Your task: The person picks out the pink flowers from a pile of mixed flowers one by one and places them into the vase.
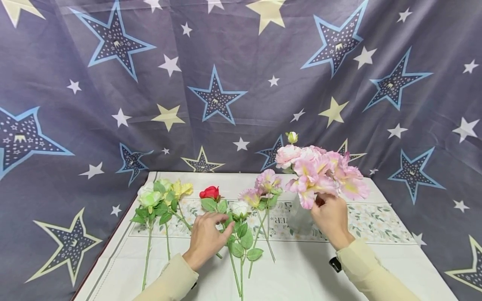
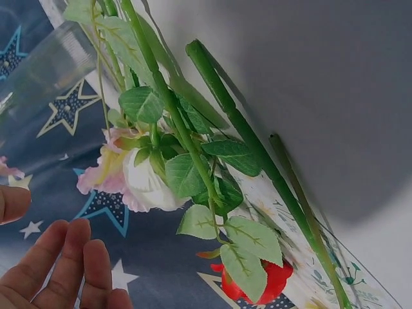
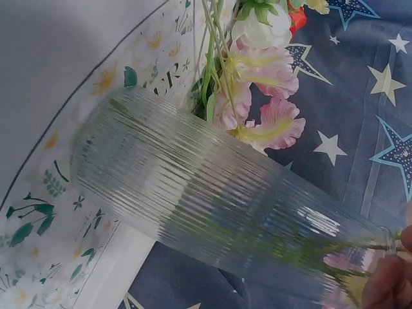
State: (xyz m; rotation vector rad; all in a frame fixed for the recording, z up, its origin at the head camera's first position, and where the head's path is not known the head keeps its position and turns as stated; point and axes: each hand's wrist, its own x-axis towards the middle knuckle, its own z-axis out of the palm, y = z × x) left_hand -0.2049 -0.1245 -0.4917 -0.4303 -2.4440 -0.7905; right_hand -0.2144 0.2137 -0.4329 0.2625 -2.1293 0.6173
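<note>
starry backdrop (image 1: 248,54) behind, right hand (image 1: 332,216) pinches flower stems (image 3: 309,251).

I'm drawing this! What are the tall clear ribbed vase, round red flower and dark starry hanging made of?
The vase looks like glossy glass: highlights gleam and stems show through, though clear plastic is possible. The red flower may be matte fabric, since its petals lack strong shine, but I can't be sure. The starry hanging seems smooth cloth, draping in soft folds.
</note>
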